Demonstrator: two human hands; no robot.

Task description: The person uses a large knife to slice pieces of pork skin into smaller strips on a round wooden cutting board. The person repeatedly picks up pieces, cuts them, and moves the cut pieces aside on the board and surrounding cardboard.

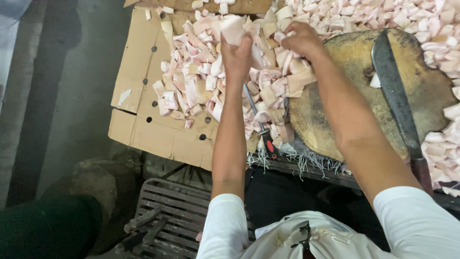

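My left hand is up over the heap, and its fingers are closed on a flat pale pink slab of fatty meat, so the slab hangs clear of the rest. My right hand is just beside it, fingers curled down into the pile of small pink-white cut meat chunks. I cannot tell if they have closed on a chunk. The chunks lie under and all around my fingers on the flat brown cardboard sheet that covers the desk. The round, worn wooden chopping block sits just right of my right fingers. The big dark cleaver lies flat on it. A thin sharpening rod with a red and black handle lies below my left fingers, partly under chunks.
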